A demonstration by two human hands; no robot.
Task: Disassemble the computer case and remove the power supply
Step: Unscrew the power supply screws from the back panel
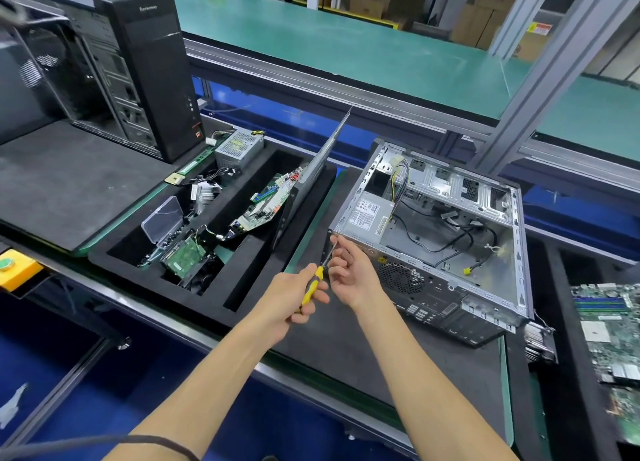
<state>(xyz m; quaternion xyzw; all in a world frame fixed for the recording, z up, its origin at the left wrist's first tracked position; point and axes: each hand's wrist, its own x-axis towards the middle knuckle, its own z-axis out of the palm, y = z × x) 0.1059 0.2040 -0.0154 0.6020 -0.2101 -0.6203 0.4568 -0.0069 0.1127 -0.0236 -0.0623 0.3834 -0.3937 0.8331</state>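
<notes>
1. Open silver metal computer case lies on its side on dark foam mat.
2. Grey boxy power supply sits in case's rear-left corner, w/ wires attached.
3. Left hand grips yellow-handled screwdriver, tip at case's rear corner.
4. Right hand, fingers curled, pinches the shaft near the tip.
5. Black foam parts tray left of case.

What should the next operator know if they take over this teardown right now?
Left hand: grips the yellow-handled screwdriver, tip at the rear corner of the open silver computer case.
Right hand: fingers curled at the screwdriver shaft, steadying it; whether it pinches it is unclear.
Case: lying on its side on the black foam mat, side panel off.
Grey power supply box: still inside, cables attached.
Left: undo its rear screws, unplug, lift it out.
</notes>
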